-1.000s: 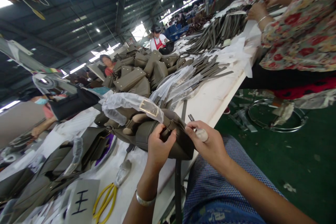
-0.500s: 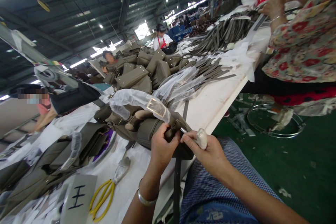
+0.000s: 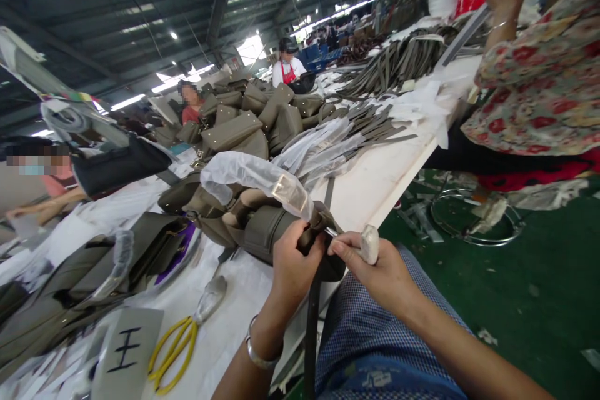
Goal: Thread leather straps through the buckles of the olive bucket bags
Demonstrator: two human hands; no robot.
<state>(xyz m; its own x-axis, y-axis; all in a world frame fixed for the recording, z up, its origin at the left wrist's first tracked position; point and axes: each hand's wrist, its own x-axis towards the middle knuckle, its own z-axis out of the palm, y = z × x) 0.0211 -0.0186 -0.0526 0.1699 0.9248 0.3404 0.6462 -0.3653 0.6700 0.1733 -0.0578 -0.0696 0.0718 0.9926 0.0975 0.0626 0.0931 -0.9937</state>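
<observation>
An olive-brown handbag (image 3: 265, 231) lies at the table edge by my lap. My left hand (image 3: 295, 259) is closed on its near end, thumb and fingers pinching where a strap joins. Closed in my right hand (image 3: 382, 269) is a screwdriver (image 3: 370, 245) with a whitish wrapped handle. Its thin metal shaft points left at the strap joint; the tip is hidden by the bag and my fingers. The bag's handle (image 3: 248, 169), wrapped in clear plastic around a gold buckle, arches above. A dark strap (image 3: 312, 331) hangs down between my forearms.
Yellow-handled scissors (image 3: 174, 353) with wrapped blades lie left, beside a grey block (image 3: 125, 350) marked H. More bags (image 3: 239, 131) are piled behind, near loose straps (image 3: 398, 65). A co-worker in a floral sleeve (image 3: 534, 75) sits right; a metal ring (image 3: 478, 240) rests on the floor.
The view has shifted slightly. Both my hands keep their hold at the strap joint, with little change. The co-worker's hands on the right have moved upward.
</observation>
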